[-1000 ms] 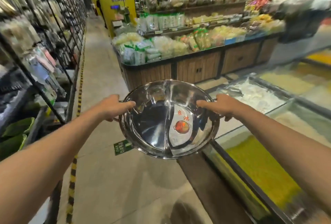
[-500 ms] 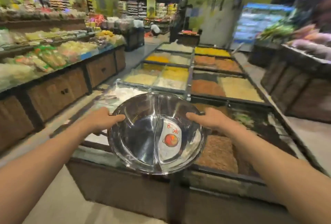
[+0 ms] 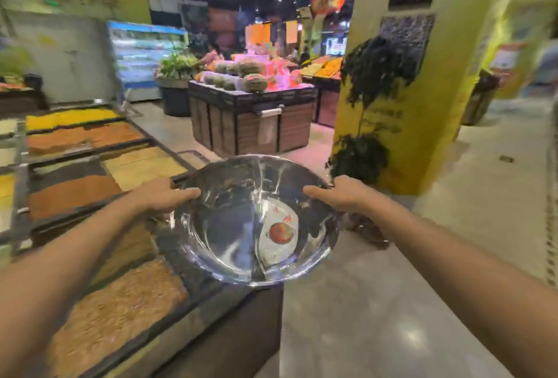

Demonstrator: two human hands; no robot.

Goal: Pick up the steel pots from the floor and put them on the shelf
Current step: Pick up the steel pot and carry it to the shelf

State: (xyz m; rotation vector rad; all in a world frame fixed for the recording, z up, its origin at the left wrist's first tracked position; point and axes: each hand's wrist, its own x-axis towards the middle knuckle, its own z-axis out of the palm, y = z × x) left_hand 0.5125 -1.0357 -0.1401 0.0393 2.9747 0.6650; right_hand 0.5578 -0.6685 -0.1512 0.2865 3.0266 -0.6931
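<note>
A: We hold the steel pot [image 3: 241, 220] out in front of us at about chest height, level, its open side up, in a supermarket aisle.

B: Our left hand [image 3: 164, 196] is clamped on the pot's left rim, thumb lying over the edge into the bowl. Our right hand [image 3: 338, 195] grips the right rim the same way. Both hands are closed on the pot; neither is free.

A: The pot is shiny and shallow, with a curved divider running down its middle. A paper label [image 3: 279, 234] with a red picture lies in the right compartment.

B: Below and to our left sits a grain counter [image 3: 120, 296] with glass-fronted bins of brown, orange and yellow dry goods. The pot hangs over its near corner, touching nothing but our hands.

A: Ahead of us stands a wooden produce stand [image 3: 250, 124] with watermelons [image 3: 253, 81] piled on top. To the right rises a yellow pillar [image 3: 401, 75] printed with a dark tree design.

B: The grey floor [image 3: 377, 302] stretches away to the right of the pot. The edges of the scene are blurred, and we cannot make out a shelf for the pot.
</note>
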